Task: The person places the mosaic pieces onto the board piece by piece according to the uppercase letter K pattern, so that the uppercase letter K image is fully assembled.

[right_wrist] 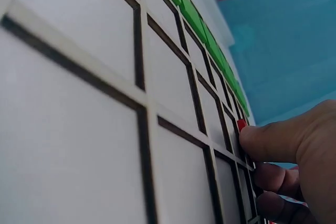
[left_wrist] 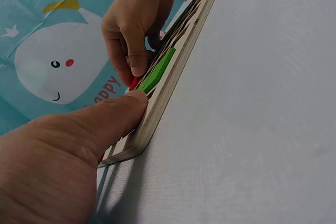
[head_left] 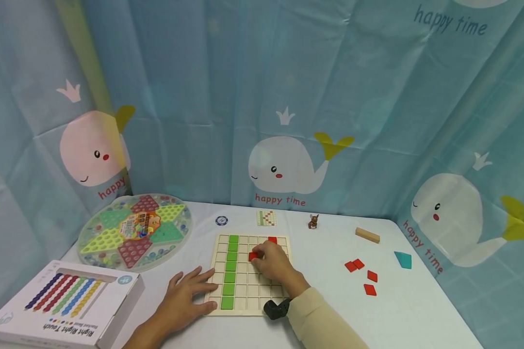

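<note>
A wooden grid board (head_left: 253,291) lies on the white table, with a column of green square tiles (head_left: 230,266) set in its left part. My right hand (head_left: 271,261) pinches a red square tile (head_left: 253,256) between thumb and fingers over the upper middle cells. Whether that tile is fully seated in a cell, I cannot tell. Another red tile (head_left: 272,239) sits in the top row, partly behind the hand. At the board's left edge, my left hand (head_left: 181,298) rests with its fingers spread; in the left wrist view its thumb (left_wrist: 118,109) touches the rim beside a green tile (left_wrist: 158,72).
Several loose red tiles (head_left: 369,289) lie right of the board, near a teal piece (head_left: 403,260) and a wooden block (head_left: 367,235). Behind stand a pattern card (head_left: 267,218), a chip (head_left: 221,221) and a mouse figurine (head_left: 313,221). Leftward are a marble board (head_left: 126,252) and a box (head_left: 39,315).
</note>
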Motion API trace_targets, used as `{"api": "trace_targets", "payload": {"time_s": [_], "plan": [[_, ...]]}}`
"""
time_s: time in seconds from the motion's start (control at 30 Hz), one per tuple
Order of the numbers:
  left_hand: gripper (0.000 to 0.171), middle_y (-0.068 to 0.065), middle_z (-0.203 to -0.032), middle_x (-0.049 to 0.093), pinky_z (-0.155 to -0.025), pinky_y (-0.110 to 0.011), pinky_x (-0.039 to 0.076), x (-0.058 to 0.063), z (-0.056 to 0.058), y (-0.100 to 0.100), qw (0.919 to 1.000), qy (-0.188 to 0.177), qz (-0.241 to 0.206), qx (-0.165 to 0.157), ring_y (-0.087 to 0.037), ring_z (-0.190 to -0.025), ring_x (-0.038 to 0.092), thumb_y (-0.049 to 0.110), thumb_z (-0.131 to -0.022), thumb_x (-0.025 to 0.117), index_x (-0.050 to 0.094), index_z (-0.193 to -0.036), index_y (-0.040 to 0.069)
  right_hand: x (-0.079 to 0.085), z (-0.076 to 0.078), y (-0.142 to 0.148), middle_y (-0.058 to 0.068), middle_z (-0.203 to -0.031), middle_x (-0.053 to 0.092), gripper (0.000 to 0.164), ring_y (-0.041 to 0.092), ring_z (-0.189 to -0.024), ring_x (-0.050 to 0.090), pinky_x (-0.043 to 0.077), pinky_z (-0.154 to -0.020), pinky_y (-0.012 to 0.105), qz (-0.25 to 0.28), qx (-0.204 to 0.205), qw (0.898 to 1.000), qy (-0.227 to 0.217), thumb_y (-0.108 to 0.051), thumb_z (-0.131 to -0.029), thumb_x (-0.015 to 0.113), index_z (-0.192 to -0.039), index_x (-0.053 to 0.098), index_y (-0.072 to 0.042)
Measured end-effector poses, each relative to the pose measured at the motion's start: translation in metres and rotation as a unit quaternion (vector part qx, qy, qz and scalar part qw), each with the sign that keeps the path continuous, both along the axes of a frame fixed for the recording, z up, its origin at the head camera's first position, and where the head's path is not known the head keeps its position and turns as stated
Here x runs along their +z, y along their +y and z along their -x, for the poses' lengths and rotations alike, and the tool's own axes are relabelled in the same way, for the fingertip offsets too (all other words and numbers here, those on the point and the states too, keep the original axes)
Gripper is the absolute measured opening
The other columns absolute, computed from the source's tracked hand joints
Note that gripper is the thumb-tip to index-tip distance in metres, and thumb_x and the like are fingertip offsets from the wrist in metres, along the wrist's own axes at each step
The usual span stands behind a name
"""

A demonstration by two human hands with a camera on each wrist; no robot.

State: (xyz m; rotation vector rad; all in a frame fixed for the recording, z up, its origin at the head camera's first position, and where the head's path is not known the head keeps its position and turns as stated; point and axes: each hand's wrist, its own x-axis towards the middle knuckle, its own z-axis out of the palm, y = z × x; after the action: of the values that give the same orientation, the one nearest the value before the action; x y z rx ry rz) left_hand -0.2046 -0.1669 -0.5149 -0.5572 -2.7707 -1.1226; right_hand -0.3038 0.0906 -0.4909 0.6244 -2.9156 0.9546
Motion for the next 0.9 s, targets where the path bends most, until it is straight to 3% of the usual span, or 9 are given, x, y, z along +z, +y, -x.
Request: {"api": "trace_targets", "payload": {"time_s": [0.2,0.33,0.47,0.63,0.9], "plan": [[0.041,0.001,-0.137,0.054,-0.105,-0.062,0.008,0.001,0.0,0.0,1.0,0.007,0.003,-0.003,-0.035,-0.135,0.035,0.044,-0.076,0.078,0.074,-0.108,0.019,0.003,-0.002,0.0,-0.002,-0.088,0.058,0.029,0.012,-0.073,0.05,0.046,-0.066,0.028,-0.001,0.003,1.0,0.006,-0.014,-0.085,0.073,-0.112,0.069,-0.005],[0.041,0.001,-0.138,0.054,-0.105,-0.061,0.008,0.003,0.001,0.001,1.0,0.003,0.002,-0.001,-0.035,-0.135,0.035,0.043,-0.075,0.078,0.074,-0.108,0.019,0.013,-0.007,0.006,0.003,-0.096,0.062,0.032,0.014,-0.077,0.052,0.048,-0.067,0.03,0.032,0.005,0.999,0.005,-0.015,-0.087,0.071,-0.117,0.067,-0.003],[0.041,0.0,-0.137,0.054,-0.106,-0.061,0.008,0.005,0.001,0.002,1.0,-0.004,0.006,0.002,-0.035,-0.135,0.034,0.043,-0.075,0.079,0.075,-0.108,0.019,0.029,-0.015,0.015,0.007,-0.099,0.063,0.033,0.017,-0.08,0.052,0.047,-0.065,0.031,0.071,0.013,0.997,0.02,-0.016,-0.088,0.071,-0.118,0.066,-0.003],[0.041,0.0,-0.138,0.054,-0.106,-0.061,0.008,0.005,0.0,0.001,0.9999,-0.009,0.008,0.004,-0.035,-0.136,0.034,0.042,-0.075,0.079,0.075,-0.108,0.019,0.055,-0.028,0.032,0.002,-0.095,0.062,0.031,0.017,-0.082,0.053,0.047,-0.065,0.031,0.101,0.026,0.992,0.073,-0.016,-0.087,0.072,-0.117,0.067,-0.008],[0.041,0.001,-0.138,0.054,-0.105,-0.061,0.008,0.004,-0.001,0.001,0.9999,-0.01,0.01,0.005,-0.035,-0.136,0.034,0.044,-0.075,0.079,0.075,-0.108,0.019,0.083,-0.048,0.064,-0.004,-0.093,0.061,0.032,0.019,-0.084,0.055,0.049,-0.069,0.042,0.114,0.012,0.985,0.126,-0.015,-0.085,0.074,-0.117,0.068,-0.013]]}}
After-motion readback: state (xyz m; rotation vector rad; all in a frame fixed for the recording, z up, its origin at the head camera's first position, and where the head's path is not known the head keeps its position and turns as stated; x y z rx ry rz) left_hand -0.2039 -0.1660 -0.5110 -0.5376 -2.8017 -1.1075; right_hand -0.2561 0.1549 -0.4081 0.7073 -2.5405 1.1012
